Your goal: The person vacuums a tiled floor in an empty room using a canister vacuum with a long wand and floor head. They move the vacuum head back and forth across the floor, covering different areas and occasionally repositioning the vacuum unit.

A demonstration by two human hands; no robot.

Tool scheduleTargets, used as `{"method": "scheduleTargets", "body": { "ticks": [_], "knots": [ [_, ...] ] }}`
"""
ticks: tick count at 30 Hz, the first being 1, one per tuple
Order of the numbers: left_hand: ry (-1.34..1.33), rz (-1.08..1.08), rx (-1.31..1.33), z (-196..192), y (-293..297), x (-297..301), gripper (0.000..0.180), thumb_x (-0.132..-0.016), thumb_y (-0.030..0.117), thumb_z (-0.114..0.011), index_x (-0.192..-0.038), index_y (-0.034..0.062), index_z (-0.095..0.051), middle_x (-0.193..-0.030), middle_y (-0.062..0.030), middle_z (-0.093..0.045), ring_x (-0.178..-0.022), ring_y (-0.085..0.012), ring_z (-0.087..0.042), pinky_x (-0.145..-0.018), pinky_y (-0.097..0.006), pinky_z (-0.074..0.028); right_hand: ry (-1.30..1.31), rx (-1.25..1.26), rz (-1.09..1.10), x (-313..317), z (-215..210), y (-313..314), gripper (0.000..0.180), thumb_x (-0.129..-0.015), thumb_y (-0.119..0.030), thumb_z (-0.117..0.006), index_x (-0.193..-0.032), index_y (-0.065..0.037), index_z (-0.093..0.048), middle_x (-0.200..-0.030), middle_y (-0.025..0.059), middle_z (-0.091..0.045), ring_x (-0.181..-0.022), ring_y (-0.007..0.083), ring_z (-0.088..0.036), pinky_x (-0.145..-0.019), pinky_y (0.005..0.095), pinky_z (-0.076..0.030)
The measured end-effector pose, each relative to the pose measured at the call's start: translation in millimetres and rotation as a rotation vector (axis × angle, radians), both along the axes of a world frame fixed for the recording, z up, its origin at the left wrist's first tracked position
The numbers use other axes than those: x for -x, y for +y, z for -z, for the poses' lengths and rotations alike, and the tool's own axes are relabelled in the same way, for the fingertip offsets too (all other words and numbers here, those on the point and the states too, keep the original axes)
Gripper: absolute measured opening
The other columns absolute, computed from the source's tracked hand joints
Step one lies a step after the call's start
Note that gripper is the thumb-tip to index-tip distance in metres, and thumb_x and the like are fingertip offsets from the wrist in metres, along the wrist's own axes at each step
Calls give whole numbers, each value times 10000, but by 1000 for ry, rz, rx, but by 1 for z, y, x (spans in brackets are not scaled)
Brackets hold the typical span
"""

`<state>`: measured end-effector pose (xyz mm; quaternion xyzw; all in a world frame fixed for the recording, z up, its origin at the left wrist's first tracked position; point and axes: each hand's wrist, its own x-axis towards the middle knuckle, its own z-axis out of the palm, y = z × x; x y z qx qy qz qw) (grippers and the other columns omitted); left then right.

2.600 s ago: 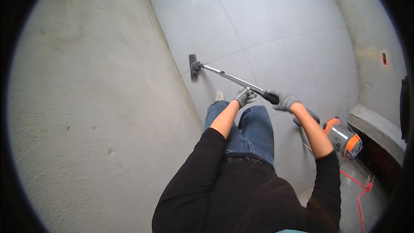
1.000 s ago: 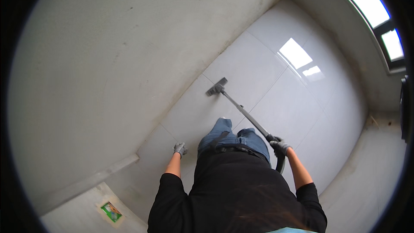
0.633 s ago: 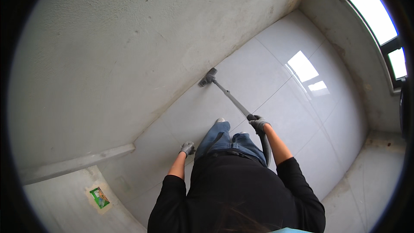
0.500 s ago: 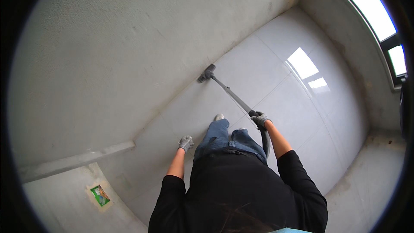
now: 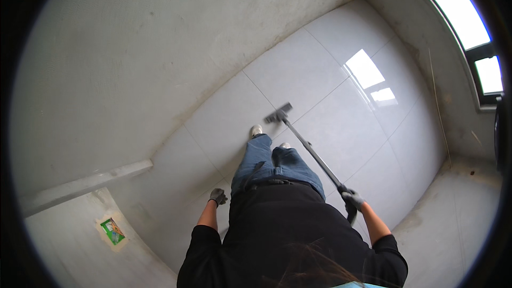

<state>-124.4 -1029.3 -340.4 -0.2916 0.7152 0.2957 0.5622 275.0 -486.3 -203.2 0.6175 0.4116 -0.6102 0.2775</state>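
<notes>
My right hand (image 5: 352,199), in a grey work glove, is closed round the dark handle of a vacuum cleaner wand (image 5: 314,156). The grey tube slants away from me to a wide, flat floor head (image 5: 279,113), which lies on the tiles just beyond my feet and is slightly blurred. Part of the dark hose (image 5: 351,215) shows below that hand, beside my hip. My left hand (image 5: 218,197), also gloved, hangs at my left side with its fingers curled in and nothing visible in them.
Large pale glossy tiles (image 5: 218,128) cover the floor. A bare plastered wall (image 5: 133,64) runs along the left, with a low ledge (image 5: 90,183) at its near end. A green recessed box (image 5: 112,231) sits at lower left. A window (image 5: 461,13) is at upper right.
The floor head has come away from the left wall, back and to the right, nearer my feet. My right hand has drawn back and right with the wand. My left hand has dropped slightly back.
</notes>
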Motion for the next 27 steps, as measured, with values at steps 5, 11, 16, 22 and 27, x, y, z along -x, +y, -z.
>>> {"method": "scheduleTargets", "body": {
  "ticks": [5, 11, 16, 22, 27],
  "knots": [
    [150, 261, -33, -26, -20, -37, 81, -903, 106, -501, -836, 100, -547, -642, -78, -554, -580, -254, -653, -430, -383, -496, 34, -89, 90, -89, -32, -24, 560, -800, -239, -710, -1304, -141, -485, -721, 97, -580, -485, 232, -555, -405, 405, -492],
    [128, -65, -73, -17, -11, -14, 41, -918, 154, -522, -929, 117, -535, -659, -72, -550, -553, -252, -632, -405, -388, -466, 102, -155, -76, 0, 10, -8, 540, -789, -264, -715, -1289, -155, -545, -657, 34, -547, -432, 167, -499, -395, 323, -442],
    [278, -72, -89, -20, 9, 15, 222, -955, 275, -501, -1086, 98, -529, -746, -70, -591, -582, -219, -613, -457, -342, -493, 289, -118, -26, 131, 82, 6, 459, -761, -350, -730, -1123, -105, -592, -709, 57, -558, -453, 187, -514, -399, 355, -452],
    [298, -62, -225, -36, 18, 59, 224, -941, 226, -553, -1137, 141, -486, -726, -44, -550, -577, -219, -611, -425, -358, -470, 353, -48, -120, 279, 116, 4, 379, -772, -437, -696, -883, -116, -529, -657, 102, -531, -467, 248, -534, -423, 413, -464],
    [198, -22, -317, -46, 30, 90, 392, -938, 176, -560, -1280, 166, -370, -764, -29, -512, -553, -171, -542, -432, -310, -434, 310, -84, -124, 280, 126, -6, 378, -785, -430, -679, -964, -105, -610, -680, 82, -577, -521, 230, -577, -464, 406, -476]
  ]
}}
